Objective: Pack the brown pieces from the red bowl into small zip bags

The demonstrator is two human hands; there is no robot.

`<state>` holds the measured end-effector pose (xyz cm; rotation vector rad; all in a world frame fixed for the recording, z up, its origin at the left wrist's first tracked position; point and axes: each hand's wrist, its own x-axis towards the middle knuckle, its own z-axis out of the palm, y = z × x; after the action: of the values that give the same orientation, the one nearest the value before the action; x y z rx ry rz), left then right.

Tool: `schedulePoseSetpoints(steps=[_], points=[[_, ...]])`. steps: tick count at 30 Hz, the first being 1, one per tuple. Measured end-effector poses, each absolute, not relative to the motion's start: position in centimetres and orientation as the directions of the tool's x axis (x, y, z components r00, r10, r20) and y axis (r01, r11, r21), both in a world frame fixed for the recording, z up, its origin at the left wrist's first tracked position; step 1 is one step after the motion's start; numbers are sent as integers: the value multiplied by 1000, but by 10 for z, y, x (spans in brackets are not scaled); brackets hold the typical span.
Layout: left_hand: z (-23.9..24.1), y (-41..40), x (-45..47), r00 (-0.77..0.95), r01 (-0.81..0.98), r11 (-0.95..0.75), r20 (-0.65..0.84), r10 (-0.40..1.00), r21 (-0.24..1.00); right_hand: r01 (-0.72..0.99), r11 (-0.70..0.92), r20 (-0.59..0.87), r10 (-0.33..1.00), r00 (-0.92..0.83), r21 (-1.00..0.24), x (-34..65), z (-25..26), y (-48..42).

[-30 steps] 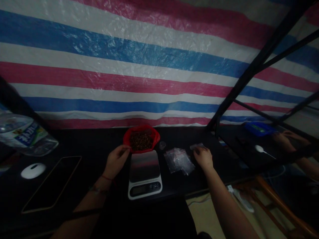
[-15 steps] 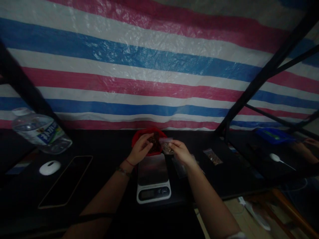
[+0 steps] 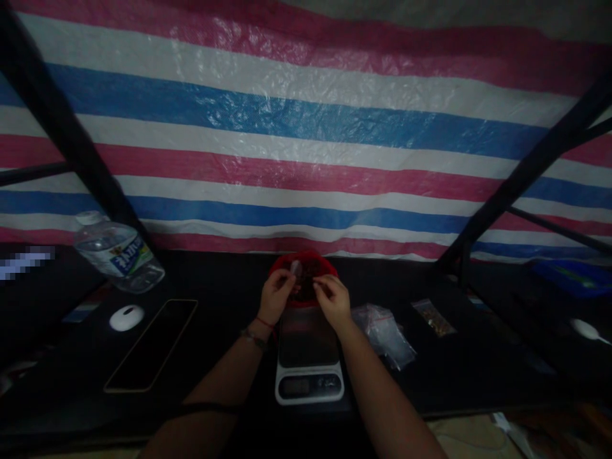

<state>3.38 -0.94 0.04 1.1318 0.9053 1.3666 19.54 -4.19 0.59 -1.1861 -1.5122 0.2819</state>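
Observation:
A red bowl (image 3: 329,268) of small dark brown pieces stands at the back of the black table. Over its left side, my left hand (image 3: 277,293) is closed on a small clear zip bag (image 3: 296,268), seen nearly edge-on. My right hand (image 3: 333,299) hangs over the bowl's right side, thumb and fingertips pinched together. Whatever lies in that pinch is too small to make out. Just in front of the bowl, between my forearms, sits a white kitchen scale (image 3: 310,386) with a dark plate. Its display cannot be read.
Several clear zip bags (image 3: 387,335) lie right of the scale, with a filled zip bag (image 3: 434,317) beyond. To the left are a phone (image 3: 152,344), a white computer mouse (image 3: 127,317) and a large water bottle (image 3: 119,252). Farther right are a white spoon (image 3: 587,329) and blue tray (image 3: 571,278).
The zip bag has passed from my right hand to my left. My right hand now pinches over the bowl. The view has swung left, and the co-worker's hand at right is out of sight.

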Motion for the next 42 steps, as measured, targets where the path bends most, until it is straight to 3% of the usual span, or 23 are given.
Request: schedulePoseSetpoints(steps=[8,24,31,42], points=[[-3,-20,30,251,-125,-99,129,959,987,465,551,579,810,-98,-692,185,3,-50],[-16,-14,21,320,-221,-15,87,943,975,463,584,600,789,-132,-667,177,-1,-52],[-12,-17,21,294,-166,-94,140,945,982,462,569,585,801,-126,-680,177,-1,-54],[-18,-18,24,408,-84,-231,245,879,969,477,548,566,815,-122,-687,179,0,-53]])
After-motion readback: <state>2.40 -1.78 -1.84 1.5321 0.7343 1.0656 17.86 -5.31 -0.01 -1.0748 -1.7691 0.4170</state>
